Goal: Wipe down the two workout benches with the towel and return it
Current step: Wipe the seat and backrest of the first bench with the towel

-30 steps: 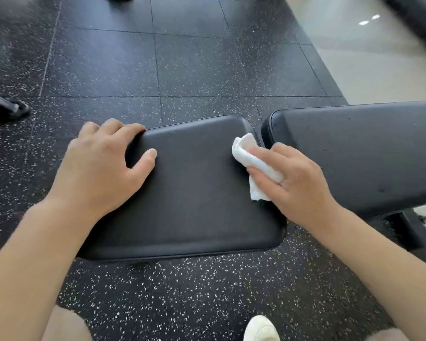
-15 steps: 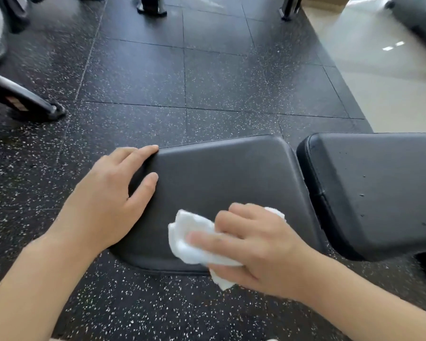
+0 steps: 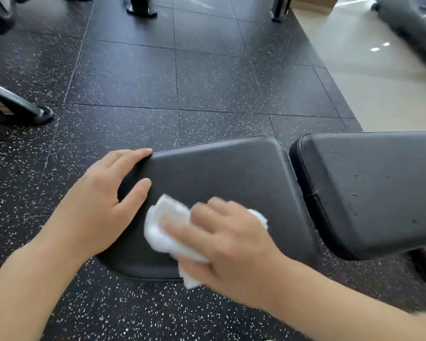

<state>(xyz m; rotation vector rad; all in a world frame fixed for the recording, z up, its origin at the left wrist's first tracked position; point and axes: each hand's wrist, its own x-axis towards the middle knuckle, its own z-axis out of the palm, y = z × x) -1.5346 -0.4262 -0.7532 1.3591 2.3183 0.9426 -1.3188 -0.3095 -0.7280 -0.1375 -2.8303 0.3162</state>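
A black padded bench seat (image 3: 221, 173) lies in front of me, with the longer back pad (image 3: 369, 190) of the same bench to its right. My right hand (image 3: 231, 244) grips a crumpled white towel (image 3: 161, 223) and presses it on the seat's near left part. My left hand (image 3: 101, 203) rests over the seat's left edge, fingers laid along the far left corner and thumb on top. A few water drops dot the back pad.
Black speckled rubber floor tiles (image 3: 207, 80) surround the bench. A machine foot (image 3: 17, 104) lies at the left, more equipment legs (image 3: 140, 6) stand at the far side. Beige shiny floor (image 3: 369, 70) begins at the right, with a dark padded piece (image 3: 413, 28) at the top right.
My right hand has swept the towel from the seat's far right corner across to its near left part. The left hand has stayed on the left edge. My view has tilted up.
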